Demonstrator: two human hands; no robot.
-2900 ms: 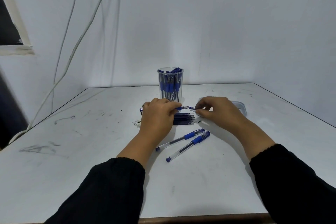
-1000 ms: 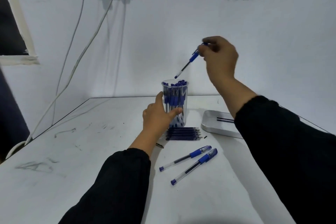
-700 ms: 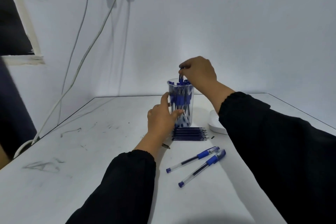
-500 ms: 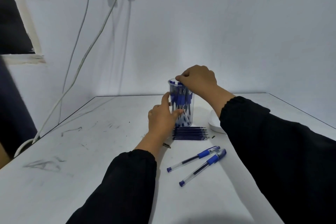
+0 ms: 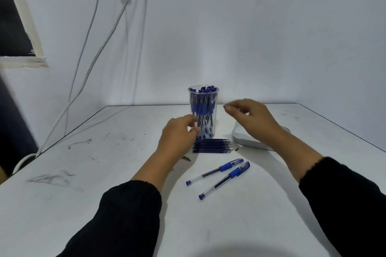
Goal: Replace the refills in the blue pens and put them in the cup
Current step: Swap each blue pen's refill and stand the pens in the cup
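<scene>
Both my hands are empty right now. Left hand (image 5: 177, 133) hangs just left of the cup (image 5: 203, 110), fingers loosely curled on nothing, fingertips close to the cup wall — whether they touch it I can't tell. Right hand (image 5: 250, 117) floats to the right of the cup above the tray (image 5: 246, 142), fingers relaxed and a bit apart, blurred.

The cup stands upright at mid-table, packed with blue pens up to the rim. Refills (image 5: 211, 145) lie in a tidy row right in front of it, near side. Two blue pens (image 5: 215, 171) (image 5: 225, 179) lie side by side nearer to me, grips pointing far-right, untouched.

My read: next step is picking one of the two loose pens. To do it well I'd take the nearer pen by the barrel middle with the right hand, keep clear of its neighbour so it doesn't roll, and bring the left in to hold the barrel while the tip end unscrews. Pull one refill from the edge of the row — not the middle — so the stack stays lined up.
</scene>
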